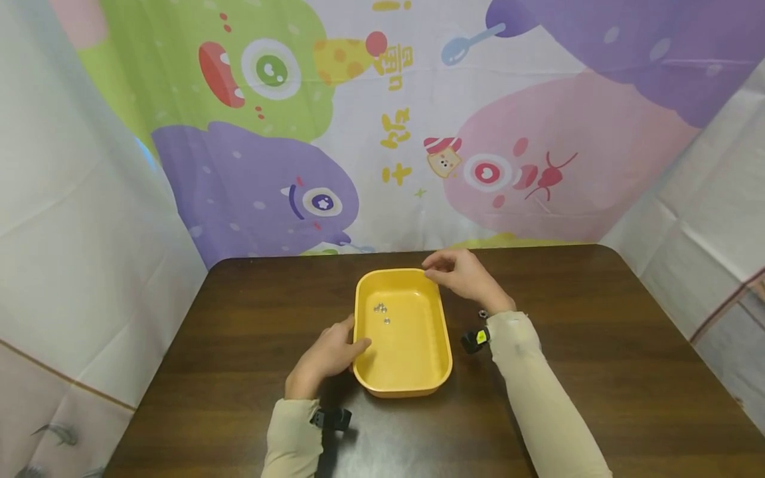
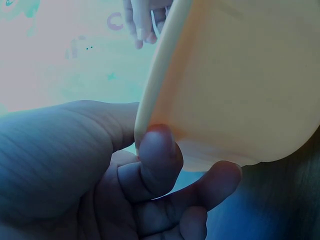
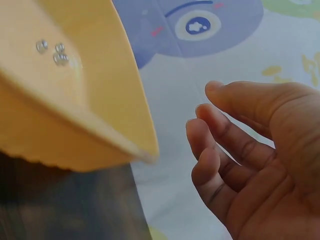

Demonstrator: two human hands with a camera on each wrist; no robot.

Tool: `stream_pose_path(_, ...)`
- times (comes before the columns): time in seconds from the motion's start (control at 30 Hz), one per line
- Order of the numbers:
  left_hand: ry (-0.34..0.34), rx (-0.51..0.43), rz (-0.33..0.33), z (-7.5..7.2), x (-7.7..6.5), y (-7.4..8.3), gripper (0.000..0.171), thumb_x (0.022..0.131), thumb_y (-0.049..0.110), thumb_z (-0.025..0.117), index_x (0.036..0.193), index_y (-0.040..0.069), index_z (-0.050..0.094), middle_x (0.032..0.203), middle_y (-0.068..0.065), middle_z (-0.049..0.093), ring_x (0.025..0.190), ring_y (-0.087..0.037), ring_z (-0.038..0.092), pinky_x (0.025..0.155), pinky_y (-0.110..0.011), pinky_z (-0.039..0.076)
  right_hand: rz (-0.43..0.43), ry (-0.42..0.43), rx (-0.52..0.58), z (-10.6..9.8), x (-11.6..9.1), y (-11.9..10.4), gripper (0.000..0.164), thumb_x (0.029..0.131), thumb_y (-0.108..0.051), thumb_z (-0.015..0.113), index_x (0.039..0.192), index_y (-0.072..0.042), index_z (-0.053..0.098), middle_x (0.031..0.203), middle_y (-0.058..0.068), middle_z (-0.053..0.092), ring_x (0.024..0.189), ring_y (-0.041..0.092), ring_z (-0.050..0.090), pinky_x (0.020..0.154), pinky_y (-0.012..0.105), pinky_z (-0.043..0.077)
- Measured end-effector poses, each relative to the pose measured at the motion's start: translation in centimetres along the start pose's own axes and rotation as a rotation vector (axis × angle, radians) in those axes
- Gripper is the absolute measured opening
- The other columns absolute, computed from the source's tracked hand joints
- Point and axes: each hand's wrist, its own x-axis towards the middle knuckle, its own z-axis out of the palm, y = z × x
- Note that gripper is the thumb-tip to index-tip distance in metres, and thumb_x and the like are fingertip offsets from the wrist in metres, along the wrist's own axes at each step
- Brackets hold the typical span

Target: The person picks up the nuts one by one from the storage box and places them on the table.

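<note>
A yellow rectangular tray (image 1: pixel 412 352) is at the middle of the table, with several small shiny clear or silvery beads (image 1: pixel 382 309) together near its left side; the right wrist view shows the beads (image 3: pixel 57 54) too. My left hand (image 1: pixel 329 352) grips the tray's left side, thumb over the rim and fingers against the outside wall (image 2: pixel 200 85). Beside the tray's far right corner is my right hand (image 1: pixel 463 273). Its fingers (image 3: pixel 240 140) curve loosely and hold nothing, with a gap to the tray in the right wrist view.
A small dark metallic ring-like piece (image 1: pixel 483 314) lies on the brown wooden table (image 1: pixel 251 332) near my right wrist. Each wrist wears a black camera (image 1: pixel 475 340). A cloth with cartoon monsters (image 1: pixel 388 219) hangs behind the table, and pale cloths hang at both sides.
</note>
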Motion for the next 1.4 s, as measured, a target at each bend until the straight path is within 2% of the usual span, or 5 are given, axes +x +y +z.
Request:
stream_pose_path(0.23,0.006,0.011,0.000,-0.1,0.2,0.3,0.064,0.101,0.023,0.064,0.156,0.001,0.038,0.075,-0.007,0.061,0.058,-0.017,0.057,0.057,-0.030,0.047,-0.007,-0.009,0.020,1.6,1.2,-0.6,0.021,0.099,-0.024,0.070,0.116,-0.012,0.075,0.107,0.006,0.073,0.095,0.023,0.065,0.085,0.041,0.056)
stream_pose_path(0.67,0.024,0.022,0.018,-0.2,0.0,0.1,0.064,0.101,0.023,0.064,0.154,-0.003,0.040,0.070,-0.006,0.061,0.054,-0.016,0.055,0.054,-0.030,0.046,0.015,-0.080,0.036,4.5,2.8,-1.4,0.023,0.098,-0.021,0.072,0.117,-0.008,0.075,0.109,0.006,0.071,0.096,0.023,0.065,0.084,0.038,0.055)
stream_pose_path(0.9,0.013,0.040,0.033,-0.4,0.0,0.2,0.046,0.100,0.024,0.065,0.137,-0.001,0.056,0.070,-0.005,0.061,0.056,-0.016,0.057,0.055,-0.030,0.047,0.026,-0.125,0.032,5.4,3.2,-1.4,0.025,0.096,-0.019,0.074,0.117,-0.007,0.075,0.105,0.005,0.072,0.095,0.021,0.066,0.084,0.035,0.054)
stream_pose_path(1.1,-0.024,0.067,0.031,-0.8,-0.1,0.6,0.041,0.100,0.027,0.066,0.131,-0.001,0.059,0.069,-0.005,0.062,0.058,-0.018,0.059,0.059,-0.031,0.048,0.042,-0.191,0.037,5.9,3.1,-1.2,0.028,0.095,-0.021,0.075,0.118,-0.004,0.074,0.107,0.006,0.074,0.100,0.021,0.067,0.088,0.036,0.056)
stream_pose_path(1.4,-0.038,0.031,0.029,-0.8,-0.2,0.7,0.043,0.100,0.027,0.066,0.132,-0.001,0.058,0.064,-0.005,0.061,0.056,-0.022,0.061,0.058,-0.031,0.048,0.057,-0.300,0.042,7.1,3.0,-1.1,0.025,0.097,-0.018,0.073,0.117,-0.004,0.073,0.101,0.007,0.072,0.082,0.032,0.070,0.067,0.030,0.055)
